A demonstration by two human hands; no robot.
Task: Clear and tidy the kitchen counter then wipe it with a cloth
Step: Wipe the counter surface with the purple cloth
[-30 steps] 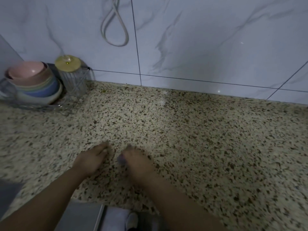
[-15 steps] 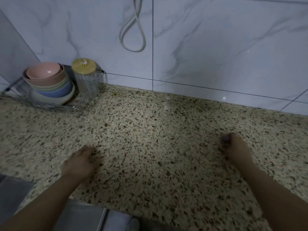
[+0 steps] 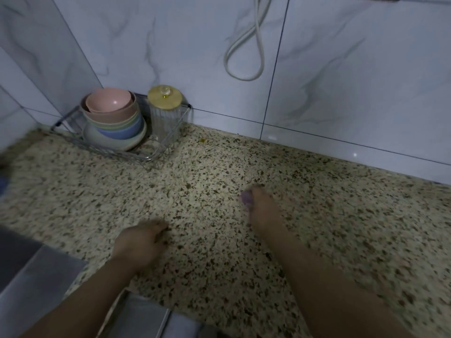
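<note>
The speckled granite counter (image 3: 341, 215) fills the view. My right hand (image 3: 263, 211) presses down near its middle, shut on a small purplish cloth (image 3: 246, 198) that peeks out at the fingertips; motion blur hides most of it. My left hand (image 3: 139, 242) rests near the front edge, fingers curled loosely against the stone, holding nothing. A small yellowish speck (image 3: 202, 141) lies near the back wall.
A wire rack (image 3: 117, 152) stands in the back left corner with stacked pastel bowls (image 3: 112, 115) and a ribbed glass jar (image 3: 166, 115) with a wooden lid. A white cord loop (image 3: 244, 57) hangs on the tiled wall. A grey cabinet front (image 3: 36, 284) lies below the counter's front edge.
My right hand swept from beside the left hand far out to the right, then back toward the middle with the cloth. The left hand stayed near the front edge. The view shifted.
</note>
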